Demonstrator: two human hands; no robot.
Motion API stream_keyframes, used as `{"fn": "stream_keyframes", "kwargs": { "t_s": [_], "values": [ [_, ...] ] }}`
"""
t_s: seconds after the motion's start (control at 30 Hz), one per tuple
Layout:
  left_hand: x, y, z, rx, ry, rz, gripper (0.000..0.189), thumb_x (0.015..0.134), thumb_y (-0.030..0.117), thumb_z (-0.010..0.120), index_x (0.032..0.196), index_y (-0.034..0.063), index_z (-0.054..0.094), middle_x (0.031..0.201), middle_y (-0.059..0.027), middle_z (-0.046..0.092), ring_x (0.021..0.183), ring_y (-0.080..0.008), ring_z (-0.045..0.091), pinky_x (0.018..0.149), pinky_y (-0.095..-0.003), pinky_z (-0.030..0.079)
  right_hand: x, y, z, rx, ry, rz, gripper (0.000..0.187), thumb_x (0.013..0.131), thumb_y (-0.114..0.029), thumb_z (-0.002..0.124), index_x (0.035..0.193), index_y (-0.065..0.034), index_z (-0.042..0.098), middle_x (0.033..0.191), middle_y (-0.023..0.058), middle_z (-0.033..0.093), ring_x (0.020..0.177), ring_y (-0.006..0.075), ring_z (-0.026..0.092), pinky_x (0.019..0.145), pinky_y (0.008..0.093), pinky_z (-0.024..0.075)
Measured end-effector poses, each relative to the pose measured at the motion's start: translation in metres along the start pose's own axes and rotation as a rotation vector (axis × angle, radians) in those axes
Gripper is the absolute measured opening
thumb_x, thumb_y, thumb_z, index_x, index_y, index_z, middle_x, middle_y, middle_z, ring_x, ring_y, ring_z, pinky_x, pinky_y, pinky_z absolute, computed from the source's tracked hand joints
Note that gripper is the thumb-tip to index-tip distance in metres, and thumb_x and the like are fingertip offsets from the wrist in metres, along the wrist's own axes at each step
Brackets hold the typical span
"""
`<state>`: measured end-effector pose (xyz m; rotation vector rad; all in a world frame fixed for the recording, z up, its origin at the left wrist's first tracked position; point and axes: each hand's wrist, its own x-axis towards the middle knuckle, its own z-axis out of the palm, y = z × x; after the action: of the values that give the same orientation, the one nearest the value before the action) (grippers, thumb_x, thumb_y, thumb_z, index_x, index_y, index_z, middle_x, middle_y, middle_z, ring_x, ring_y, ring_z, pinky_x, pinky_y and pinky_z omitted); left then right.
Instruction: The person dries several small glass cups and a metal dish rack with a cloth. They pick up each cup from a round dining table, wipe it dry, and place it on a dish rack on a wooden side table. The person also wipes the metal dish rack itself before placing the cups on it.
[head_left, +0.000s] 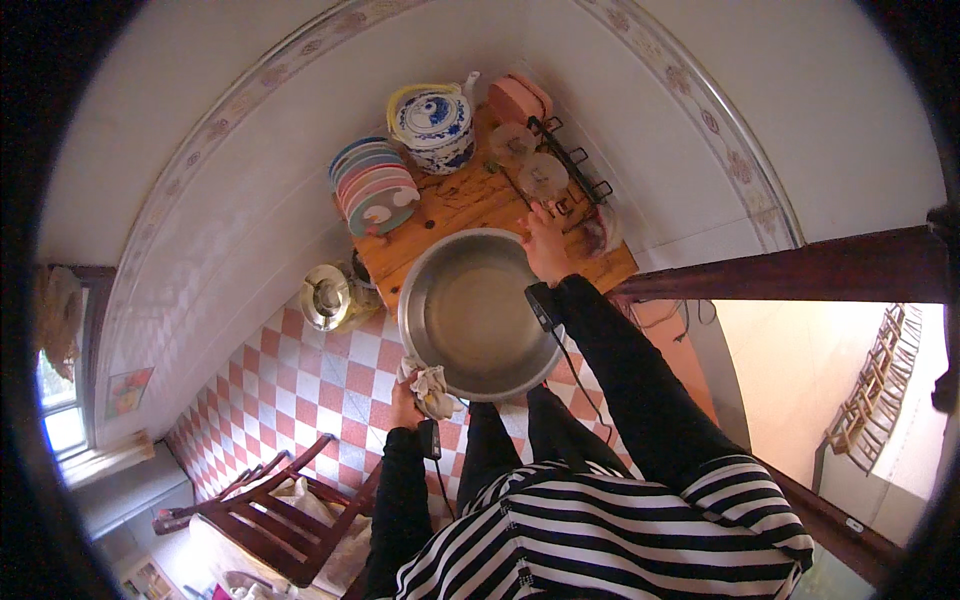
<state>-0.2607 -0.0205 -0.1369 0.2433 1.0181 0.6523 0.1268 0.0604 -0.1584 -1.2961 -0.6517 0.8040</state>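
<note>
A wide metal basin (480, 307) stands at the front of a wooden table (442, 202), partly past its edge; its inside looks dull and may hold liquid. At the basin's near left rim, my left hand (405, 409) grips a crumpled pale cloth (430, 388). My right hand (546, 244) reaches over the far right rim towards a black metal cup rack (570, 161). Its fingers are apart near the rack's lower end, and I see nothing in them. Two clear glass cups, one farther (513, 141) and one nearer (544, 176), are by the rack. Another cup (600, 231) sits right of my hand.
A blue-and-white teapot (435, 124), a row of coloured plates (375, 187) and a pink container (519, 97) stand along the back. A shiny metal pot (328, 296) is left of the table. Behind lies a wooden chair (277, 517); a door frame (787, 266) rises right.
</note>
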Motion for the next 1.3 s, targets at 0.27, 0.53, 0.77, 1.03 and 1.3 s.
{"fn": "stream_keyframes", "kwargs": {
  "t_s": [0.27,0.53,0.77,1.03,1.3],
  "values": [
    [-0.013,-0.018,-0.02,-0.005,-0.003,-0.001,0.037,0.09,0.016,0.047,0.125,0.0041,0.046,0.113,-0.0131,0.06,0.103,-0.028,0.06,0.089,-0.0434,0.051,-0.02,-0.029,-0.004,0.319,-0.019,0.346,0.068,0.093,-0.021,0.054,0.145,-0.0274,0.01,0.147,0.0007,0.029,0.113,0.0229,0.049,0.076,0.0331,0.0378],
    [-0.046,-0.04,-0.031,-0.126,0.069,-0.038,0.035,0.091,0.018,0.044,0.122,0.0022,0.048,0.113,-0.0141,0.06,0.101,-0.0286,0.061,0.087,-0.0441,0.052,-0.015,-0.056,0.009,0.283,-0.04,0.438,0.053,0.095,-0.037,0.051,0.138,-0.0267,0.023,0.14,-0.0014,0.036,0.105,0.0142,0.049,0.073,0.0324,0.0392],
    [-0.048,-0.057,-0.062,-0.009,0.07,-0.022,0.049,0.091,0.033,0.043,0.13,0.0035,0.047,0.122,-0.0145,0.057,0.11,-0.0311,0.055,0.097,-0.0467,0.043,0.005,-0.049,0.014,0.31,0.022,0.379,0.044,0.093,-0.045,0.052,0.127,-0.0182,0.045,0.131,0.0013,0.044,0.102,0.0119,0.049,0.073,0.0317,0.0385],
    [-0.051,-0.071,-0.087,0.026,0.066,0.009,0.053,0.089,0.038,0.045,0.13,0.0051,0.047,0.125,-0.0125,0.055,0.11,-0.0309,0.055,0.098,-0.0476,0.042,0.022,-0.032,0.015,0.114,0.105,0.303,0.046,0.09,-0.046,0.055,0.118,-0.0094,0.061,0.117,0.0051,0.06,0.103,0.017,0.059,0.068,0.032,0.0482],
    [-0.067,-0.055,-0.052,-0.126,0.148,-0.065,0.04,0.09,0.031,0.046,0.12,0.0053,0.054,0.111,-0.0094,0.062,0.1,-0.026,0.061,0.087,-0.0416,0.05,0.045,0.013,0.008,-0.582,0.214,0.172,0.03,0.089,-0.036,0.059,0.107,-0.0136,0.069,0.084,0.0131,0.069,0.079,0.0252,0.066,0.067,0.034,0.0508]
  ]
}}
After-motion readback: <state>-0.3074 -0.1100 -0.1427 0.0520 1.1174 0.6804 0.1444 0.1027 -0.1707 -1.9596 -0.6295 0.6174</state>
